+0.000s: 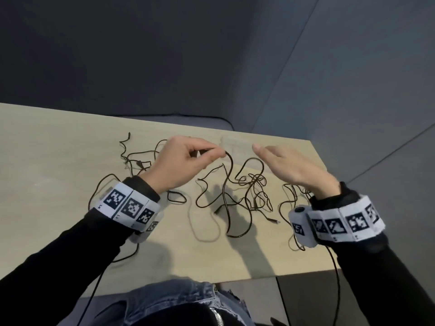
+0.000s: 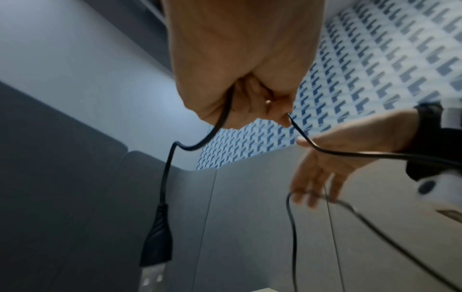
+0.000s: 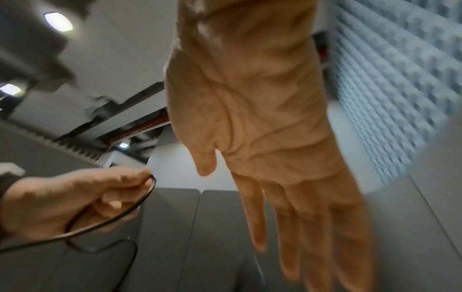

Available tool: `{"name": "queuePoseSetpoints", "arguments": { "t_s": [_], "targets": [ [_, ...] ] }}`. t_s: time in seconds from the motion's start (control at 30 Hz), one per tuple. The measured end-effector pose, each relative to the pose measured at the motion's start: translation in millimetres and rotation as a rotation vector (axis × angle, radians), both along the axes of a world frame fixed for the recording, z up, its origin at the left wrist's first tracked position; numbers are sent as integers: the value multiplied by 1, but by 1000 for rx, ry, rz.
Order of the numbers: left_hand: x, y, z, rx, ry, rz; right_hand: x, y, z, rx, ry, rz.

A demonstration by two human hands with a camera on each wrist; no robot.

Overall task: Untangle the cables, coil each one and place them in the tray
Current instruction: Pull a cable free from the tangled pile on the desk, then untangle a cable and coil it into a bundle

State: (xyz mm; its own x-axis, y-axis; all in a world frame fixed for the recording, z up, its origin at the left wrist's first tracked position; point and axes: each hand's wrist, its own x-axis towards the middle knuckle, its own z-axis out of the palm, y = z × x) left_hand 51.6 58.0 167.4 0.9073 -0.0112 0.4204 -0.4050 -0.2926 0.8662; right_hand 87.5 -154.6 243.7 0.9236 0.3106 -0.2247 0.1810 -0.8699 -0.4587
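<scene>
Left hand (image 1: 181,161) lifts a cable (image 1: 227,184)
Its fingers pinch it above the table (image 1: 47,161); right hand (image 1: 289,165) hovers flat, fingers straight, holding nothing

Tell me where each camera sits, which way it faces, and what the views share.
Head: worn on the head, looking down at the light wooden table and tangled thin black cables; both hands and black sleeves show.
Left wrist: looks along the left hand, which pinches a cable, up toward the walls.
Right wrist: looks along the flat right hand, fingers straight.
Shared: each wrist view also shows the other hand.
</scene>
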Motion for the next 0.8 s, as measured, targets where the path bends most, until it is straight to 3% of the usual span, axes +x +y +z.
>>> {"name": "queuePoseSetpoints", "arguments": {
  "t_s": [0.07, 0.13, 0.27, 0.47, 0.63, 0.8],
  "targets": [
    [-2, -6, 1, 42, -7, -13, -12, 12, -3, 160, -67, 32],
    [-3, -13, 2, 50, -6, -34, -22, 25, -17, 407, 28, 95],
    [-2, -20, -3, -10, 73, -83, -30, 33, -40, 678, 186, -121],
    [-1, -25, -32, 18, 247, -158, -13, -5, -40, 685, -125, -340],
    [6, -29, -50, 204, 212, -166, -8, -30, -40, 751, -360, -485],
    [15, -26, -61, 195, 310, -184, 2, -62, -31, 818, -536, -636]
  ]
}}
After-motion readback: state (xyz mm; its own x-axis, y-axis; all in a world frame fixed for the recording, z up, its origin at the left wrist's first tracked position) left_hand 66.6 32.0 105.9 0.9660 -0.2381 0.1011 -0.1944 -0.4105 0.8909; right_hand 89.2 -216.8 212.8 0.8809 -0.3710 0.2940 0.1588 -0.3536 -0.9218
